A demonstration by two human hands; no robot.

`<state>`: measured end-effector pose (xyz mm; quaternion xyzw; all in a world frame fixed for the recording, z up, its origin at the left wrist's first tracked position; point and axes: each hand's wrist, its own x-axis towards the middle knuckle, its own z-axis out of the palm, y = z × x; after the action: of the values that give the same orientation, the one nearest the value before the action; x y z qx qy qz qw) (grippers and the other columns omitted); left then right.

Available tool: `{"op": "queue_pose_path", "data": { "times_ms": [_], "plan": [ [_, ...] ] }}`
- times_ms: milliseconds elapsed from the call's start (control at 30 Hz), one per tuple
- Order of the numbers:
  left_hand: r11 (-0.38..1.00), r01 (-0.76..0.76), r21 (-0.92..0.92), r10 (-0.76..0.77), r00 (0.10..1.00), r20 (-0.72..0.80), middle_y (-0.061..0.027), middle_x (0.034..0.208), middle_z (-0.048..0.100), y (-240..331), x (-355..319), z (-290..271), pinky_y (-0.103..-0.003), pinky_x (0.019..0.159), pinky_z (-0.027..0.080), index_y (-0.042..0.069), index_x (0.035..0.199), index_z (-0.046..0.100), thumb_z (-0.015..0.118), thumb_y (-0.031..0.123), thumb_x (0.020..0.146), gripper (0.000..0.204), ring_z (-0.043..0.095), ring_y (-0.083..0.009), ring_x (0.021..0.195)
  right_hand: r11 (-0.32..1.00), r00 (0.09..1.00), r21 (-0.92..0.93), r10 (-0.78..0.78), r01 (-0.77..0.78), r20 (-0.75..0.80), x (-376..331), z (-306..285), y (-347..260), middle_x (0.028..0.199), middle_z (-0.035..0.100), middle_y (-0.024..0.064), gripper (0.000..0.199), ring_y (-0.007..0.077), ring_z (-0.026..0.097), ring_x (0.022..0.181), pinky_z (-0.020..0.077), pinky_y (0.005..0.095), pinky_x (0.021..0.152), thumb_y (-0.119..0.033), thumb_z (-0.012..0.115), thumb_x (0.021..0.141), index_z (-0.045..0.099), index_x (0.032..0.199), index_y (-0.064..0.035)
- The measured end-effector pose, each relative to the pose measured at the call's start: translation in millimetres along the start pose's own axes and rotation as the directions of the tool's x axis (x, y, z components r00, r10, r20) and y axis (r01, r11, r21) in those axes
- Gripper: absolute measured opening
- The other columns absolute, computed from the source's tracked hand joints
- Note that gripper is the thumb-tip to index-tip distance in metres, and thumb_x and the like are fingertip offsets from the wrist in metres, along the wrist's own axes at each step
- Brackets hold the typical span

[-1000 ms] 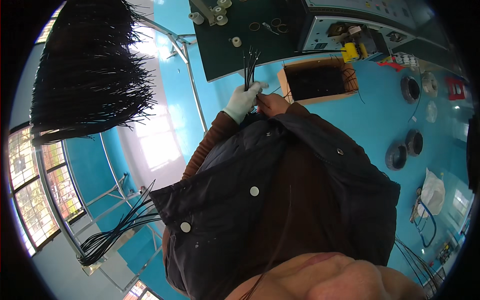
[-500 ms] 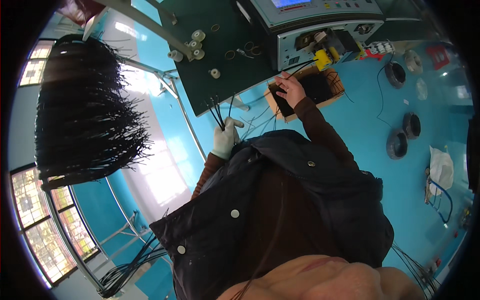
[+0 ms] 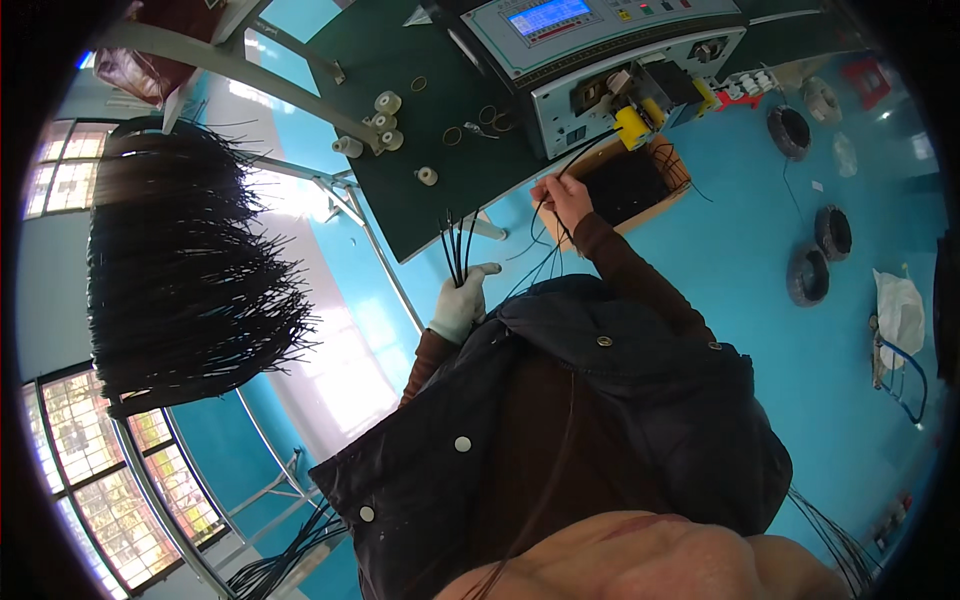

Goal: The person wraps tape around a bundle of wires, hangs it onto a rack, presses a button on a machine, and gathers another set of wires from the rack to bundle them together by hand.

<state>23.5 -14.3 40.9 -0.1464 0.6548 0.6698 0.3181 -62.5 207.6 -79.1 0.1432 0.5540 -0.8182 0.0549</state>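
Observation:
My left hand [image 3: 460, 308], in a pale glove, is closed round several thin black cables [image 3: 458, 245] whose ends stick up beyond the fingers. Bare and pinched, my right hand [image 3: 567, 203] grips a black cable [image 3: 584, 156] that runs up to the yellow fitting [image 3: 632, 127] on the front of a bench machine [image 3: 600, 60]. The fitting hides the cable's far end. More black strands hang below the right hand, and a cardboard box [image 3: 652, 209] with a dark interior stands just beyond it.
Small white spools [image 3: 386, 103] and loose rings stand on the dark green table [image 3: 400, 210]. At the left, a thick bundle of black cables [image 3: 190, 280] hangs over a metal rack. Black coils [image 3: 808, 273] and a white bag [image 3: 900, 312] lie on the blue floor at right.
My right hand has gone from loosely spread fingers to a closed grip on the cable, a little lower and to the left. The left hand still holds its cables. The whole view has shifted slightly.

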Motion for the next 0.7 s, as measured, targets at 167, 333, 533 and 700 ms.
{"op": "queue_pose_path", "data": {
  "times_ms": [167, 333, 533, 700],
  "plan": [
    [0.999, -0.037, 0.012, 0.037, 0.999, 0.006, 0.0048, 0.046, 0.031, -4.4, 4.0, -3.9, -0.022, 0.036, 0.027, -0.002, 0.102, 0.059, 0.042, 0.022, 0.092, 0.031, 0.028, -0.0061, 0.036, 0.991, 0.998, -0.125, -0.05, 0.056, 0.046, -4.1, 2.5, 12.8, 0.082, 0.063, 0.0035, 0.027, 0.0082, 0.058, 0.071, 0.0456, 0.021, 0.064, -0.028, 0.043, 0.093, 0.055, 0.091, -0.0044],
    [0.998, -0.035, 0.059, 0.035, 0.999, 0.004, 0.0021, 0.049, 0.037, -0.6, 2.0, -1.4, -0.022, 0.039, 0.03, -0.002, 0.105, 0.058, 0.041, 0.024, 0.092, 0.034, 0.032, -0.0063, 0.039, 0.987, 0.997, -0.146, -0.072, 0.072, 0.002, -7.2, -2.0, 17.3, 0.079, 0.065, 0.0049, 0.029, 0.0109, 0.06, 0.071, 0.0459, 0.0248, 0.062, -0.03, 0.041, 0.091, 0.054, 0.086, -0.0045],
    [0.996, 0.017, 0.087, -0.014, 1.0, -0.027, -0.0013, 0.059, 0.048, 1.8, -0.1, 0.3, -0.021, 0.041, 0.032, 0.002, 0.109, 0.057, 0.039, 0.028, 0.093, 0.036, 0.037, -0.0064, 0.042, 0.98, 0.997, -0.184, -0.077, 0.077, 0.008, -18.5, -2.8, 21.9, 0.078, 0.062, 0.002, 0.028, 0.0066, 0.057, 0.069, 0.0449, 0.0214, 0.06, -0.029, 0.04, 0.094, 0.052, 0.084, -0.0068],
    [0.998, -0.051, 0.037, 0.052, 0.998, -0.023, -0.0061, 0.073, 0.057, 0.0, 9.5, -6.4, -0.022, 0.043, 0.037, 0.003, 0.112, 0.056, 0.039, 0.03, 0.093, 0.037, 0.042, -0.007, 0.048, 0.945, 0.99, -0.313, -0.06, 0.099, 0.131, -47.1, 15.4, 40.7, 0.078, 0.064, 0.0041, 0.03, 0.0091, 0.059, 0.071, 0.0454, 0.0233, 0.059, -0.029, 0.039, 0.094, 0.053, 0.084, -0.0043]
  ]
}}
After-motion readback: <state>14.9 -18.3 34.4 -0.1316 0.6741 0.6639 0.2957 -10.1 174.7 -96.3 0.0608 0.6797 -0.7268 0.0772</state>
